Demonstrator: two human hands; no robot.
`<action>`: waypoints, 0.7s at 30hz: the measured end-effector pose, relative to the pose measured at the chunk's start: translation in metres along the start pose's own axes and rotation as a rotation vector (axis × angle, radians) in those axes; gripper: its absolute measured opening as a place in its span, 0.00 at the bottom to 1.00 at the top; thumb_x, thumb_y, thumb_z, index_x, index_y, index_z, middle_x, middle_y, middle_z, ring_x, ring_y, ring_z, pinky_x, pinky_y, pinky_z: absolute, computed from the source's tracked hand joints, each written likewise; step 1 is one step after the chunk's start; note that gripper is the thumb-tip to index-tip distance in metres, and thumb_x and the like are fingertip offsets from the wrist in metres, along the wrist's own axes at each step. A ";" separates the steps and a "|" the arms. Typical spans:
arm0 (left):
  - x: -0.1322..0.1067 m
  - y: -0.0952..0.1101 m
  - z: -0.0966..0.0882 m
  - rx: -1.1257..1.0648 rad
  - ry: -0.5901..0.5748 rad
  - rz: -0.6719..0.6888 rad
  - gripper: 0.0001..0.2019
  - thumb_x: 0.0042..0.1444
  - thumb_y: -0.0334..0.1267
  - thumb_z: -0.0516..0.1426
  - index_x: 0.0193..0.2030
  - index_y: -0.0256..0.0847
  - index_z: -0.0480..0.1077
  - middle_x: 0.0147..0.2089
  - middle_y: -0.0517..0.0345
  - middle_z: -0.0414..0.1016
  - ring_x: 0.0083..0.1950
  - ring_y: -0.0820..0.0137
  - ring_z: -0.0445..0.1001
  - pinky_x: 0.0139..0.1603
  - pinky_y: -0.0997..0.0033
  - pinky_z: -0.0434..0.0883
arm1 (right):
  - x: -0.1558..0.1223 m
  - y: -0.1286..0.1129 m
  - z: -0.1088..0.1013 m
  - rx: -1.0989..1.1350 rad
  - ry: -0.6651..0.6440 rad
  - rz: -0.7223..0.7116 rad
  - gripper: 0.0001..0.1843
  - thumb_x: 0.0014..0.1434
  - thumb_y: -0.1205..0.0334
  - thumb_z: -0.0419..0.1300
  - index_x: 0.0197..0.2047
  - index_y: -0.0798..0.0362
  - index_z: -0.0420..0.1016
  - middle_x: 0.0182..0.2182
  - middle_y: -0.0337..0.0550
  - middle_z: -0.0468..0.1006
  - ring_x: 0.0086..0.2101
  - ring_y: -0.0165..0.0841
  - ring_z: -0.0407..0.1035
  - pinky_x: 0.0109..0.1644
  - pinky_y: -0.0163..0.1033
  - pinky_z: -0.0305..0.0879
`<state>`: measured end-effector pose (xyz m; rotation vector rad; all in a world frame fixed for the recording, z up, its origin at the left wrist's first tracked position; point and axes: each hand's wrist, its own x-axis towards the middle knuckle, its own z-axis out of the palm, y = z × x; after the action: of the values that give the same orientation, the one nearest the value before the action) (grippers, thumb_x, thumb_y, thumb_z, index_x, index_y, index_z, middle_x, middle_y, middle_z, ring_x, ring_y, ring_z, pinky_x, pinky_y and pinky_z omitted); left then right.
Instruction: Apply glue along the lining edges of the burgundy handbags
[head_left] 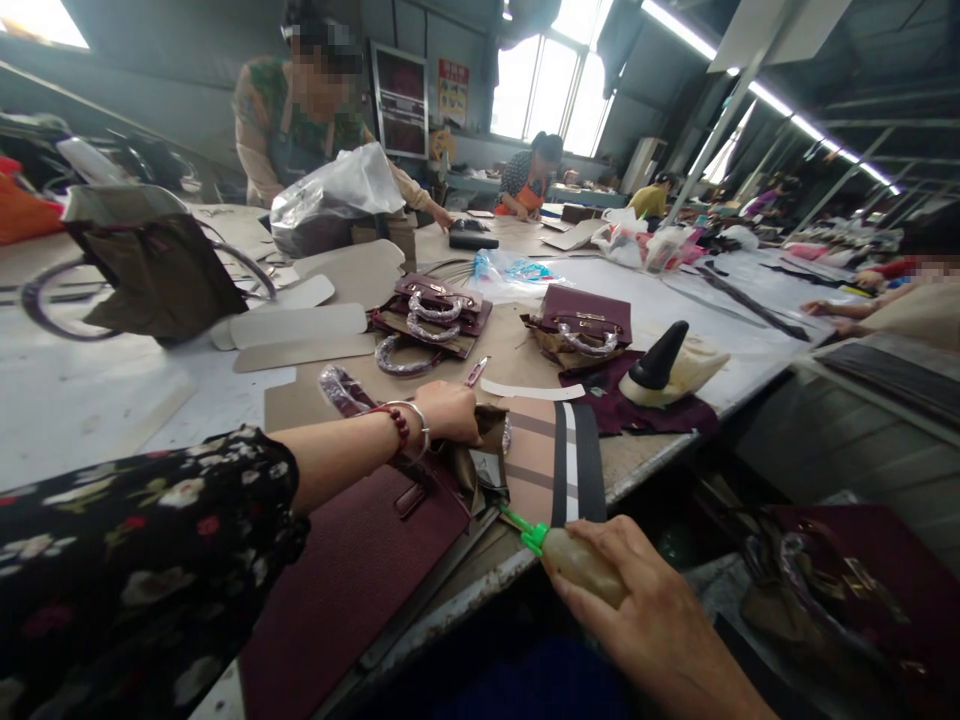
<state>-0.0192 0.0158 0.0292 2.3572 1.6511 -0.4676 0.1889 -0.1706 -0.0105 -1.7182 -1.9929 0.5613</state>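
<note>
A glue bottle [579,566] with a green nozzle is held in my right hand [651,590], the fingers wrapped round its pale body. Its tip points at the opened edge of a maroon handbag [367,575] lying flat at the table's front. My left hand [452,412] is closed on the bag's brown lining [493,430], at the bag's upper edge. A plastic-wrapped handle [341,390] sticks out beyond my wrist. Just right of the lining lies a striped tan, black and white piece [534,455]. The exact spot under the nozzle tip is hard to make out.
Two maroon bags [439,310] [585,320] lie farther back. A black cone-tipped container [667,358] stands on maroon cloth at right. A brown bag [161,265] stands at left. Co-workers [311,110] are across the table [97,400]. Another maroon bag [862,570] is below right.
</note>
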 end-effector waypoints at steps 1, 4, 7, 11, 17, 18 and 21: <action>0.000 0.000 0.000 0.002 0.000 -0.002 0.30 0.41 0.58 0.58 0.46 0.38 0.74 0.42 0.42 0.77 0.46 0.52 0.75 0.43 0.64 0.71 | -0.001 -0.001 0.001 0.004 -0.033 -0.012 0.16 0.55 0.54 0.57 0.48 0.46 0.71 0.38 0.42 0.70 0.34 0.35 0.72 0.41 0.39 0.71; -0.001 0.000 0.000 0.008 0.001 -0.020 0.29 0.41 0.58 0.59 0.46 0.40 0.74 0.43 0.44 0.77 0.47 0.54 0.74 0.43 0.67 0.71 | -0.004 -0.001 0.003 0.020 -0.112 -0.051 0.17 0.55 0.57 0.57 0.49 0.46 0.71 0.38 0.41 0.70 0.33 0.34 0.72 0.38 0.36 0.71; -0.002 0.000 0.000 0.011 -0.002 -0.024 0.29 0.42 0.59 0.58 0.46 0.41 0.74 0.43 0.45 0.77 0.47 0.55 0.74 0.43 0.68 0.70 | -0.004 0.002 0.003 0.015 -0.038 -0.031 0.16 0.57 0.54 0.57 0.48 0.47 0.70 0.39 0.41 0.70 0.35 0.35 0.72 0.41 0.38 0.71; -0.001 0.000 -0.001 0.012 -0.009 -0.012 0.30 0.42 0.59 0.58 0.47 0.39 0.74 0.42 0.44 0.77 0.47 0.54 0.74 0.43 0.66 0.70 | -0.006 0.002 0.005 0.008 -0.012 -0.036 0.15 0.57 0.55 0.57 0.48 0.47 0.70 0.39 0.42 0.70 0.35 0.36 0.72 0.42 0.39 0.70; -0.003 0.001 -0.002 0.018 -0.014 -0.024 0.30 0.43 0.58 0.58 0.47 0.39 0.73 0.44 0.43 0.77 0.47 0.54 0.74 0.42 0.67 0.71 | -0.008 0.000 0.008 0.022 -0.060 -0.038 0.16 0.58 0.56 0.57 0.49 0.47 0.69 0.39 0.42 0.70 0.35 0.35 0.72 0.42 0.38 0.71; -0.003 0.001 -0.002 0.020 -0.014 -0.025 0.30 0.43 0.58 0.58 0.47 0.39 0.73 0.44 0.44 0.77 0.47 0.54 0.74 0.42 0.67 0.70 | -0.007 0.000 0.008 0.014 -0.017 -0.025 0.16 0.58 0.55 0.57 0.49 0.47 0.69 0.39 0.42 0.70 0.35 0.35 0.72 0.43 0.39 0.70; -0.003 0.001 -0.002 0.023 -0.012 -0.021 0.30 0.42 0.59 0.58 0.46 0.39 0.74 0.42 0.44 0.77 0.46 0.55 0.75 0.43 0.68 0.70 | -0.006 -0.002 0.006 0.001 0.025 -0.014 0.15 0.58 0.54 0.57 0.48 0.48 0.70 0.38 0.42 0.69 0.35 0.36 0.72 0.42 0.40 0.70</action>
<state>-0.0192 0.0136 0.0318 2.3505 1.6756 -0.5066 0.1841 -0.1771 -0.0149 -1.7011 -1.9860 0.5328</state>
